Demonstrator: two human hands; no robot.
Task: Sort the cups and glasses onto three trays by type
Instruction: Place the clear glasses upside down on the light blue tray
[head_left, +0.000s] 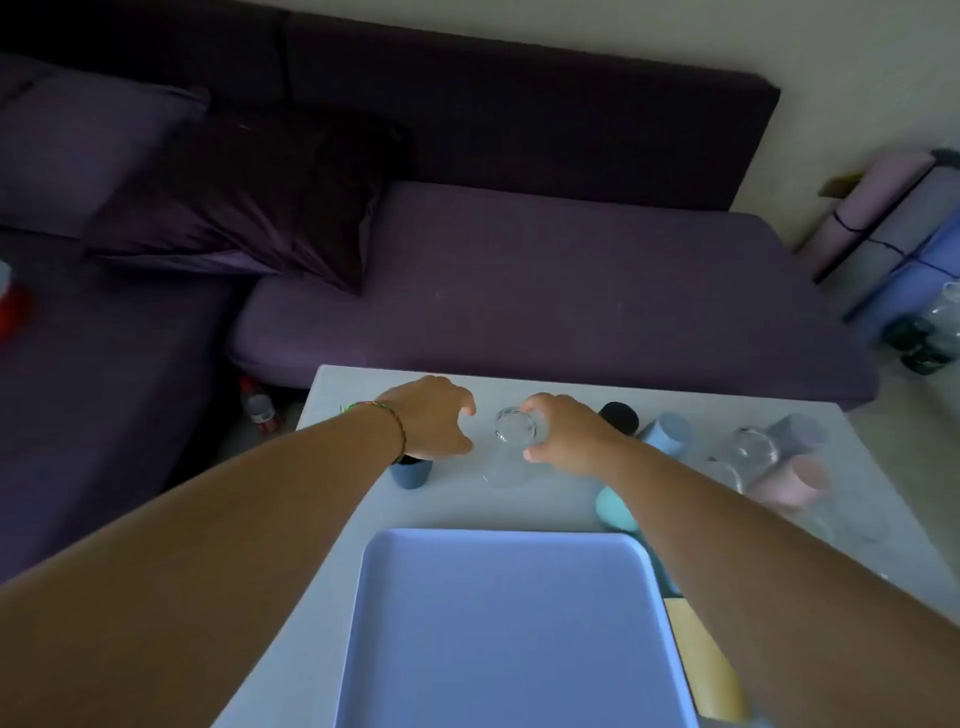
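Note:
A clear glass (514, 428) stands near the far edge of the white table (519, 506), and my right hand (563, 434) wraps its right side. My left hand (436, 421) hovers just left of the glass, fingers curled and apart, holding nothing. A blue tray (498, 623) lies close in front of me. A dark blue cup (411, 473) sits under my left wrist. To the right stand a black cup (618, 415), a light blue cup (670, 434), a teal cup (613, 509), clear glasses (750, 452) and a pink cup (795, 486).
A yellow tray edge (701, 660) shows under the blue tray's right side. A purple sofa (545, 291) with cushions runs behind the table. A bottle (260, 410) lies on the floor at the table's left. Rolled mats (883, 223) lean at the far right.

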